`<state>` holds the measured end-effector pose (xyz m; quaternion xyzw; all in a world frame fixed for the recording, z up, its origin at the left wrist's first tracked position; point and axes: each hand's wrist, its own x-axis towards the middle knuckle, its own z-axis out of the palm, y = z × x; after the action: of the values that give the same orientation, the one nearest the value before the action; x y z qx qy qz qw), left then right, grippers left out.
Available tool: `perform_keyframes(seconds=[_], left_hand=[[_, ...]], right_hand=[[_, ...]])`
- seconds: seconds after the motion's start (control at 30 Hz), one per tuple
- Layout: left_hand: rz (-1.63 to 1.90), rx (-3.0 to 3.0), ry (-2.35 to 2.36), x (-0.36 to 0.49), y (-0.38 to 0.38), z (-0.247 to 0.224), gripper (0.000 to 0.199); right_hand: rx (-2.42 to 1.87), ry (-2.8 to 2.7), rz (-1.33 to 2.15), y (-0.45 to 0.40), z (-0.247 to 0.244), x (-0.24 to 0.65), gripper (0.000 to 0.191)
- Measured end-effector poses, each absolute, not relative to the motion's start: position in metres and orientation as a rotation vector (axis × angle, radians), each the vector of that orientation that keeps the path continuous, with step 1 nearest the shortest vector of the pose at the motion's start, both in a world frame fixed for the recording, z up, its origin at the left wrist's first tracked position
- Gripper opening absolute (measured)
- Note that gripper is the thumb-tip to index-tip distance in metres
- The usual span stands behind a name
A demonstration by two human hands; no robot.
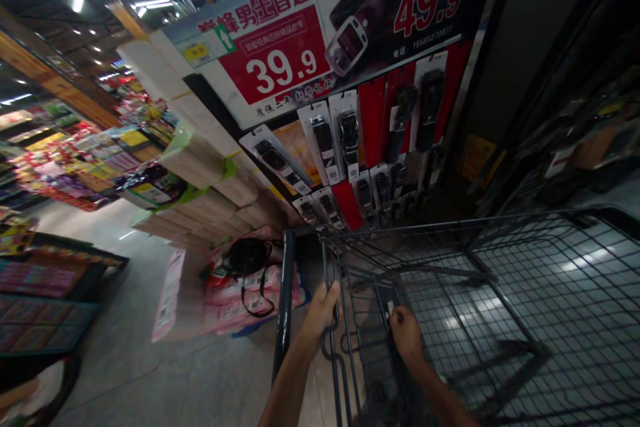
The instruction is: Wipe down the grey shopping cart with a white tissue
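A dark wire shopping cart (285, 300) stands in front of me, its push bar running up the left side of the basket. My left hand (323, 312) is closed around the upright wires of the cart's rear panel, just inside the bar. My right hand (406, 332) is over the cart with its fingers curled into a pinch. A small white piece (390, 307) shows at its fingertips, beside a dark strip of the cart. Whatever lies inside those fingers is too small to make out.
Behind the cart rises a belt display (345, 197) with packaged belts under a price sign (280, 70). An open carton (173, 293) with pink packs and a black bag (247, 255) sits on the floor. Stacked pale packs (210, 213) and a low shelf (45, 307) are at left.
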<state>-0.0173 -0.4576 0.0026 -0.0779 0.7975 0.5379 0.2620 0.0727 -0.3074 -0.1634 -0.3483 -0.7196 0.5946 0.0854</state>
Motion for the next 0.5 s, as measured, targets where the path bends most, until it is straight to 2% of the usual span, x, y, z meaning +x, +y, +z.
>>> perform_keyframes(seconds=[0.2,0.5], left_hand=[[1.556,-0.193,2.170,-0.015,-0.457,-0.009,0.073],[1.587,-0.218,2.185,-0.009,-0.455,-0.001,0.069]], right_hand=[[-1.090,-2.107,1.856,-0.315,-0.151,0.088,0.029],[-0.926,-1.952,2.185,-0.343,-0.076,0.081,0.034]])
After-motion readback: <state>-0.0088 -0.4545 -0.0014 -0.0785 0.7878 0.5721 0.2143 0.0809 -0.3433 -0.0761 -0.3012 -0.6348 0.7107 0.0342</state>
